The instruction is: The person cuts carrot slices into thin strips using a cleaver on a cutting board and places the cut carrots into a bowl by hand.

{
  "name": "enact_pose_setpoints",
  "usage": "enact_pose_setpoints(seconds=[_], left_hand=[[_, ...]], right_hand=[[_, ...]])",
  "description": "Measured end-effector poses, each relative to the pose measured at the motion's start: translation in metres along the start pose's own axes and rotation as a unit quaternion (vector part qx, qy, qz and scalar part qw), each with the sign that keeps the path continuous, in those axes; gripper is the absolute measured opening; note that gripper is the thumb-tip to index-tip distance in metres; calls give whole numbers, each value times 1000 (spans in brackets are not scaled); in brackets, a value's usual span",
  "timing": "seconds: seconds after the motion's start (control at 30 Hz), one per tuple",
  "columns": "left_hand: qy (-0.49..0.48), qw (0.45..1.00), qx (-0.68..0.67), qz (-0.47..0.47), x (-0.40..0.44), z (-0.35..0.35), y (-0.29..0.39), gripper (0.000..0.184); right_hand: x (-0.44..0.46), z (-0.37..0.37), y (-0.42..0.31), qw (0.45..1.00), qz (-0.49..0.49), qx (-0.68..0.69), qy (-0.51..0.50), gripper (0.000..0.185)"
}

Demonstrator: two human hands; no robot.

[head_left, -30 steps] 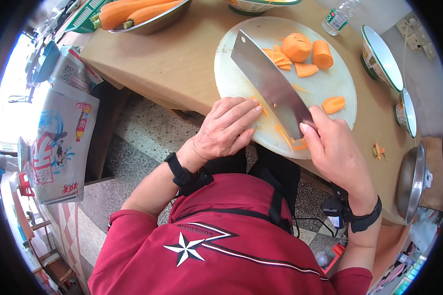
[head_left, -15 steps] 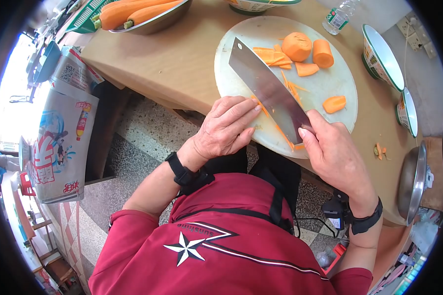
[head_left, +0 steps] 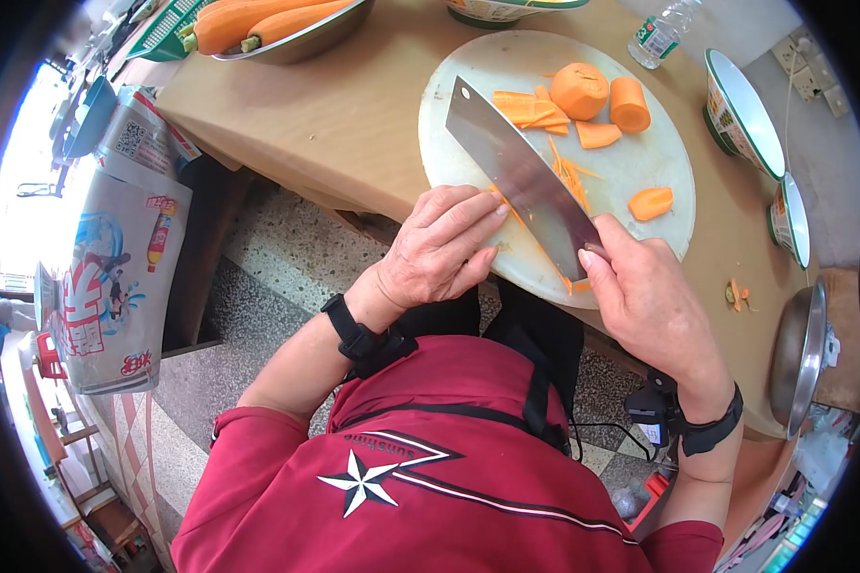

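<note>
A round white cutting board (head_left: 674, 158) lies at the table's near edge. My right hand (head_left: 648, 286) is wrapped round the handle end of a large cleaver (head_left: 526, 167), whose blade slants up and left over the board. Beside the blade, my left hand (head_left: 444, 239) presses down on the board with its fingers together; a thin orange strip shows at its fingertips, and what lies under them is hidden. Carrot shreds (head_left: 570, 177) lie just right of the blade. Behind are carrot slices (head_left: 526, 110), a thick carrot chunk (head_left: 579, 91), and a shorter one (head_left: 630, 105). One carrot piece (head_left: 651, 203) sits at the right.
Whole carrots (head_left: 248, 24) fill a metal bowl (head_left: 320, 40) at the back left. A plastic bottle (head_left: 657, 36) stands behind the board. Enamel bowls (head_left: 743, 115) and a steel basin (head_left: 801, 353) line the right side. Carrot scraps (head_left: 736, 294) lie on the table (head_left: 296, 134).
The cleaver's blade has shifted slightly down and left, with my right hand moving a little. More carrot shreds now show right of the blade. My left hand has stayed almost still.
</note>
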State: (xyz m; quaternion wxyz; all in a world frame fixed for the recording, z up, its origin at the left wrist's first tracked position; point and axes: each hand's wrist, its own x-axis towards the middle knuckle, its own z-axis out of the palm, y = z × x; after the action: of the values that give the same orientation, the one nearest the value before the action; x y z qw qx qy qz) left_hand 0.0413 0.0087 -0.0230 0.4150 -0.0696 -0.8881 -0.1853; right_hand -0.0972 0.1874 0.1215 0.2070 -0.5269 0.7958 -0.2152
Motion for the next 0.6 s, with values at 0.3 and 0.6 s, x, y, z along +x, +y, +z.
enact_pose_setpoints(seconds=[0.3, 0.6], left_hand=[[1, 1000, -3, -2, 1, -2, -1, 41], [6, 1000, -14, -7, 0, -1, -1, 40]], right_hand=[[4, 2, -6, 997, -31, -68, -9, 11], [27, 6, -7, 999, -27, -40, -10, 14]])
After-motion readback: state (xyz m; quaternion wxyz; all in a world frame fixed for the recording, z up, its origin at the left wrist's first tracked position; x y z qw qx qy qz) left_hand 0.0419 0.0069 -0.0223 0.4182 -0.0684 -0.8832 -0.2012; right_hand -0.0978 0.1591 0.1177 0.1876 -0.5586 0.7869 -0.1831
